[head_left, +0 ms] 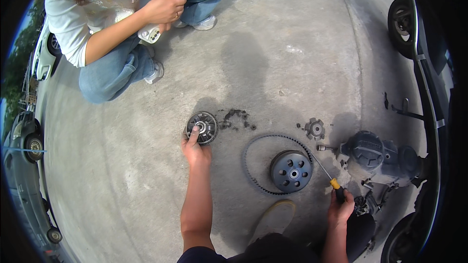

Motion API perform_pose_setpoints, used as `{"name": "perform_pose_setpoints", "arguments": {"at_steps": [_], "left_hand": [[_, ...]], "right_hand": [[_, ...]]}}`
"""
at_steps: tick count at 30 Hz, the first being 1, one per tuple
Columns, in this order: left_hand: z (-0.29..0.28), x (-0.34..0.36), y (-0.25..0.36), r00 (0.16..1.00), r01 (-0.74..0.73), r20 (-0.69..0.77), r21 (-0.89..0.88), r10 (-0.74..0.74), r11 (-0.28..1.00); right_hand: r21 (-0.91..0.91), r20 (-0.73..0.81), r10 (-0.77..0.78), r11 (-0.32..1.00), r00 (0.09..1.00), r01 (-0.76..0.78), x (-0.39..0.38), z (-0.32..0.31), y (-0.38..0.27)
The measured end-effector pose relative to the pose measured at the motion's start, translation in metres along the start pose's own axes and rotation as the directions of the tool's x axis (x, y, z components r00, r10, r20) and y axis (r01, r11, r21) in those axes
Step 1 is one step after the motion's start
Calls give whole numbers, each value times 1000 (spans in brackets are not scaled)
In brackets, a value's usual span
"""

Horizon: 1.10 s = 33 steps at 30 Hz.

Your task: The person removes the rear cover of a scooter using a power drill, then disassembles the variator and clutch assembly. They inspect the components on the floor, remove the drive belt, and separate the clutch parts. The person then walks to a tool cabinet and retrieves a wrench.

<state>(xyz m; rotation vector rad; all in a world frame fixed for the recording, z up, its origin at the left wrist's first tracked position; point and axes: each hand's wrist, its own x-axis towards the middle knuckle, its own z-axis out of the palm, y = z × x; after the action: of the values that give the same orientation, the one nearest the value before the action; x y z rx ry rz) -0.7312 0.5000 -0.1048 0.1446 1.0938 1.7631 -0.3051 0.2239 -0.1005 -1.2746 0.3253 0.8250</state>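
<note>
Pulley disc (202,127) under left hand's (196,151) loosely spread fingers; screwdriver (325,173) in right hand's (340,208) fist.

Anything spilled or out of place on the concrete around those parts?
Yes: a dark, greasy-looking smear with black crumbs stains the grey concrete floor just right of the round finned metal pulley that the left hand touches. Other parts lie flat.

The ground (273,44) was grey concrete with dark oil spots. On it lay a round finned pulley (202,127), a toothed belt (253,165) looped around a round clutch drum (291,171), and a small star-shaped metal part (315,128).
</note>
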Motion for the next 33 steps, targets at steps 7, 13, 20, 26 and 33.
{"name": "perform_pose_setpoints", "arguments": {"at_steps": [7, 13, 20, 26, 33], "left_hand": [[-6, -10, -1, 993, 27, 120, -59, -20, 998], [-10, -11, -1, 989, 145, 43, -201, -139, 969], [-19, -15, -2, 989, 73, 135, -145, -53, 987], [-29, -3, -8, 996, -23, -91, -21, 21, 1000], [-33, -1, -3, 990, -87, -109, 80, 95, 993]], "right_hand": [[-12, 9, 28, 1000, 1000, -28, 7, -5, 2], [-4, 24, 55, 998, 998, -55, 8, -7, 2], [-20, 43, 50, 999, 998, -49, 13, -11, 4], [-62, 49, 56, 997, 997, -53, 12, -11, 4], [-102, 12, 51, 994, 999, -50, 13, -14, 6]]}}
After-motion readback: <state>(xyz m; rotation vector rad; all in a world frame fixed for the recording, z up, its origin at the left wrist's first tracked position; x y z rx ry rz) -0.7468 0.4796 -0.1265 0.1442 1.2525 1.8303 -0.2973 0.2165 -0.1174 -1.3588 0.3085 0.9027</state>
